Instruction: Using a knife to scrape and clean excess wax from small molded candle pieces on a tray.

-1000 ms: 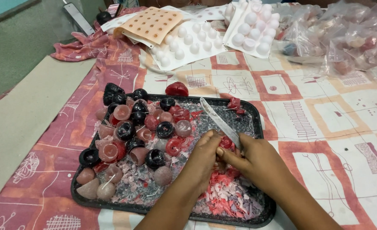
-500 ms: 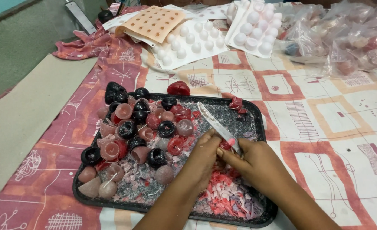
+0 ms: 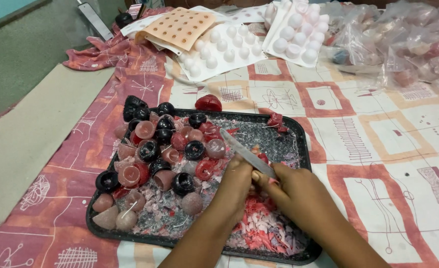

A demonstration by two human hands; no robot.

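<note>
Low in the middle of the frame both hands meet over the black tray [image 3: 306,149]; the right hand [image 3: 299,191] is closed round the handle of a knife [image 3: 247,154], whose pale blade slants up and left across the tray; the left hand [image 3: 234,181] is curled shut at the blade's base, and what it pinches there I cannot tell, though a bit of red shows between the fingers. Set against half a second back, the blade has swung slightly lower and further left, and the hands have barely shifted; the heap of wax cups [image 3: 165,149] on the tray's left half lies as it did.

Red and pink shavings [image 3: 264,235] are piled under the wrists at the tray's lower right; one red dome [image 3: 208,103] sits just off the tray's upper rim. Along the top of the frame lie white moulds [image 3: 224,52] with rows of round bumps, and a tan perforated sheet [image 3: 180,27] rests on them at upper left; clear plastic bags [image 3: 408,44] of small pieces crowd the upper right corner.

Right of the tray the patterned cloth [image 3: 378,134] lies open; a grey mat [image 3: 36,134] runs down the left edge, well apart from the hands.
</note>
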